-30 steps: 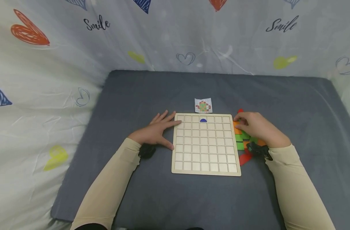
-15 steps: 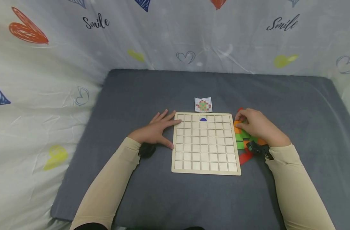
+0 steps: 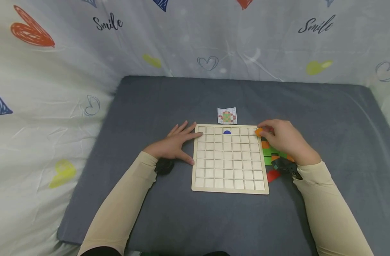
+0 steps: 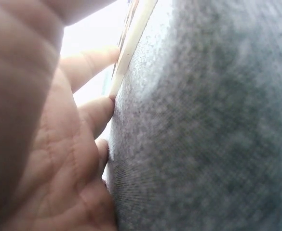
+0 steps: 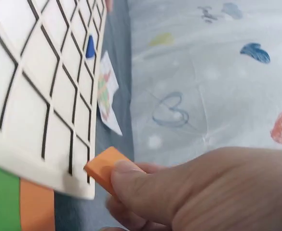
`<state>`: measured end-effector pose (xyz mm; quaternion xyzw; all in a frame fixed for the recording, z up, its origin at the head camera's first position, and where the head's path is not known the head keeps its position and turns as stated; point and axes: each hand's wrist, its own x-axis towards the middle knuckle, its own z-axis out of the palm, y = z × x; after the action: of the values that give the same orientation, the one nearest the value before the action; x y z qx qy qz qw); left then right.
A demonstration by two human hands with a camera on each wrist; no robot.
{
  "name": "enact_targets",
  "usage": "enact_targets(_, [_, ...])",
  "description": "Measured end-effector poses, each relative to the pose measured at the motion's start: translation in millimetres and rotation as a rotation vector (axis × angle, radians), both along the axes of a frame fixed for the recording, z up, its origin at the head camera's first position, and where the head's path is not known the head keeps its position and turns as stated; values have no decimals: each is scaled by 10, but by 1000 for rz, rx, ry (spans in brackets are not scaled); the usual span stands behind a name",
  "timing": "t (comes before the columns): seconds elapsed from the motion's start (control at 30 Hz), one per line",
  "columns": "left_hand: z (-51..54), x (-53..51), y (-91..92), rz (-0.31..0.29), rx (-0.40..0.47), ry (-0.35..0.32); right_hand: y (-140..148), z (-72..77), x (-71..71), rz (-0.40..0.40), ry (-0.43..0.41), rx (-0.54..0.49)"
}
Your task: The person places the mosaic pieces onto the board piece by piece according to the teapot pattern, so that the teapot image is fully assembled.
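A pale wooden grid board (image 3: pixel 227 164) lies flat on the grey cloth, with a blue half-round piece (image 3: pixel 227 132) in a cell of its far row. My left hand (image 3: pixel 172 144) rests along the board's left edge, fingers spread and straight; the left wrist view shows its fingertips touching the board's side. Between thumb and fingers, my right hand (image 3: pixel 283 137) pinches an orange tile (image 5: pixel 104 166) over the board's far right corner. Beside the board's right edge lie green tiles (image 3: pixel 267 152), orange tiles and a red tile (image 3: pixel 273 175), partly covered by the right hand and wrist.
A small printed card (image 3: pixel 227 116) with a coloured grid picture lies just beyond the board's far edge. Grey cloth (image 3: pixel 169 103) covers the surface around. A white curtain (image 3: pixel 182 39) with printed hearts hangs behind and at the left.
My right hand has picked the orange tile from the pile and moved it slightly left, to the board's far right corner. The left hand stays in place.
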<state>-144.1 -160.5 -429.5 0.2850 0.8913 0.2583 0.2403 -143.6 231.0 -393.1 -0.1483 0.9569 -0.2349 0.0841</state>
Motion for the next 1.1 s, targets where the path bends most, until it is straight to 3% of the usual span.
enact_targets(0.13, [10, 0, 2, 0, -2, 3, -143, 0, 4, -12, -8, -10])
enact_targets(0.4, [35, 4, 3, -1, -9, 4, -407, -13, -26, 38, -33, -26])
enact_targets(0.7, [5, 4, 15, 12, -15, -5, -641, -79, -90, 94, -5, -41])
enact_targets(1.1, [25, 3, 15, 6, -20, -1, -748, -182, -135, 174, -8, -43])
